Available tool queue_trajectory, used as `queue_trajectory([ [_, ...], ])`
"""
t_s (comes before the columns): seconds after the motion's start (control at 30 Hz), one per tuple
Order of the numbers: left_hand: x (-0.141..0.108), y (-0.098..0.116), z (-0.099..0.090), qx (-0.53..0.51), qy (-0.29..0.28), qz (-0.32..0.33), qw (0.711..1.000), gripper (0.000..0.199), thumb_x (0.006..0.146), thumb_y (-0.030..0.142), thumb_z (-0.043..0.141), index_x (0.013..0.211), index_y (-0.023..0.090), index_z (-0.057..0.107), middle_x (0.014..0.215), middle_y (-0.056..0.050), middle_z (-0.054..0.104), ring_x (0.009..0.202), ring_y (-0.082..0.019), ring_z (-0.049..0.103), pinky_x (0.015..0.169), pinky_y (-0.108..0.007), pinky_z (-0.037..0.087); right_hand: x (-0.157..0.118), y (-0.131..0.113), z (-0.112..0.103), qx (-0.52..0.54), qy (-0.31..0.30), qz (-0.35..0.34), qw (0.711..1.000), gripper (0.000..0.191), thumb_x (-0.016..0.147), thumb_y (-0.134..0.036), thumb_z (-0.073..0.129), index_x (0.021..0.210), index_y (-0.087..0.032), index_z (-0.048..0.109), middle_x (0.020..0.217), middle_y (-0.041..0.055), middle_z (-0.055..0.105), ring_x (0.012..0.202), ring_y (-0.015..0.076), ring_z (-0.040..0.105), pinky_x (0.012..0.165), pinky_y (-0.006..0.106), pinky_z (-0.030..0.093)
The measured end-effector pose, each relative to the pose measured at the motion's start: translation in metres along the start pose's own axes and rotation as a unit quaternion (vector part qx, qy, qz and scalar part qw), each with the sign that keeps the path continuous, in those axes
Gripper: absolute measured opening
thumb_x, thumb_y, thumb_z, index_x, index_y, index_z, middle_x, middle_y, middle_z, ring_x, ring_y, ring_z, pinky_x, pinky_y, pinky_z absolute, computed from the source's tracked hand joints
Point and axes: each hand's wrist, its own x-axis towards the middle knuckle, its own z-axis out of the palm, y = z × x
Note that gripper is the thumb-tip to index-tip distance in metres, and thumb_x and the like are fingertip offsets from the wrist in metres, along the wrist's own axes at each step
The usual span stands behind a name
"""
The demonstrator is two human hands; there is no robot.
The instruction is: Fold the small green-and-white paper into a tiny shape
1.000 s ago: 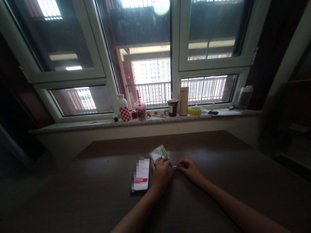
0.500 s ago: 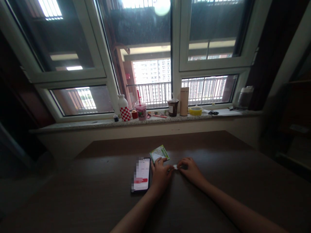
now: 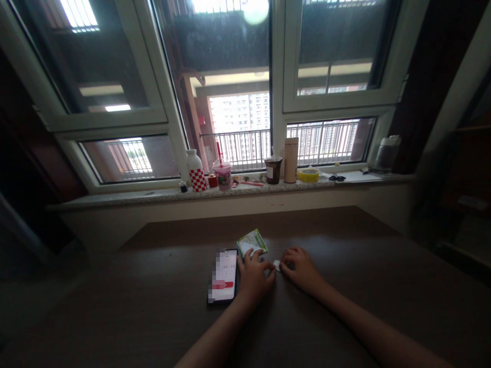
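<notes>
Between my two hands, just above the brown table [image 3: 330,230], is a small white piece [image 3: 276,265], too small to make out. My left hand [image 3: 255,276] has thumb and index finger closed at its left side, the other fingers spread toward a green and white packet [image 3: 251,242]. My right hand [image 3: 303,268] pinches the piece's right side, its fingers curled. Left of my left hand lies a phone [image 3: 224,278] with a lit screen, partly pixelated. The packet lies flat behind my left fingers, which cover its lower edge.
Along the windowsill [image 3: 161,195] stand a checkered bottle [image 3: 197,174], a pink cup [image 3: 223,175], a dark cup [image 3: 272,170] and a beige flask [image 3: 290,161]. Yellow tape [image 3: 308,176], scissors [image 3: 336,178] and a clear container [image 3: 387,153] sit further right.
The fingers of both hands have shifted slightly around the white piece, and more of it shows between them. The packet and phone stay in place.
</notes>
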Motion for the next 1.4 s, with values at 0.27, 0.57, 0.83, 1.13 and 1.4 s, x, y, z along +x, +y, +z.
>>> queue_trajectory([
  [0.27, 0.002, 0.0, 0.001, 0.008, -0.009, 0.004, 1.0, 0.013, 0.083, 0.039, 0.062, 0.089, 0.032, 0.072, 0.132, -0.001, 0.056, 0.132, -0.033, 0.034, 0.106, -0.066, 0.016, 0.003, 0.014, 0.004, 0.016, -0.024, -0.027, 0.999, 0.013, 0.073, -0.016, 0.061, 0.076, -0.024, 0.071, 0.088, 0.0043, 0.065, 0.102, 0.0242, 0.052, 0.093, 0.038, 0.037],
  [0.57, 0.002, -0.001, 0.002, 0.012, 0.003, 0.001, 1.0, 0.012, 0.085, 0.033, 0.06, 0.089, 0.032, 0.071, 0.129, -0.001, 0.058, 0.13, -0.032, 0.036, 0.106, -0.063, 0.018, 0.003, 0.019, 0.005, 0.023, -0.021, -0.043, 0.999, 0.012, 0.07, -0.022, 0.069, 0.079, -0.027, 0.074, 0.09, 0.0043, 0.067, 0.11, 0.027, 0.05, 0.103, 0.047, 0.029],
  [0.83, 0.001, -0.001, 0.0, 0.007, 0.02, -0.008, 1.0, 0.014, 0.085, 0.026, 0.058, 0.089, 0.029, 0.071, 0.127, -0.002, 0.059, 0.128, -0.03, 0.038, 0.106, -0.061, 0.021, 0.003, 0.022, 0.008, 0.064, -0.023, -0.049, 0.996, 0.018, 0.071, -0.016, 0.066, 0.083, -0.026, 0.074, 0.092, 0.0048, 0.068, 0.109, 0.0256, 0.051, 0.098, 0.043, 0.036],
  [1.13, 0.001, -0.002, -0.001, -0.007, 0.01, -0.003, 1.0, 0.016, 0.076, 0.041, 0.07, 0.089, 0.031, 0.072, 0.13, -0.003, 0.056, 0.131, -0.032, 0.035, 0.109, -0.063, 0.014, 0.005, 0.029, 0.011, 0.146, -0.039, 0.006, 0.988, 0.035, 0.065, -0.002, 0.053, 0.082, -0.024, 0.075, 0.098, 0.0064, 0.067, 0.109, 0.0239, 0.052, 0.098, 0.039, 0.039],
  [1.4, 0.002, -0.003, 0.0, -0.029, -0.013, -0.02, 0.999, 0.012, 0.079, 0.035, 0.068, 0.089, 0.035, 0.074, 0.132, -0.001, 0.055, 0.133, -0.034, 0.032, 0.107, -0.069, 0.009, 0.007, 0.028, 0.009, 0.116, -0.033, -0.014, 0.993, 0.026, 0.072, -0.009, 0.059, 0.084, -0.025, 0.076, 0.094, 0.0054, 0.068, 0.102, 0.0238, 0.053, 0.094, 0.039, 0.039],
])
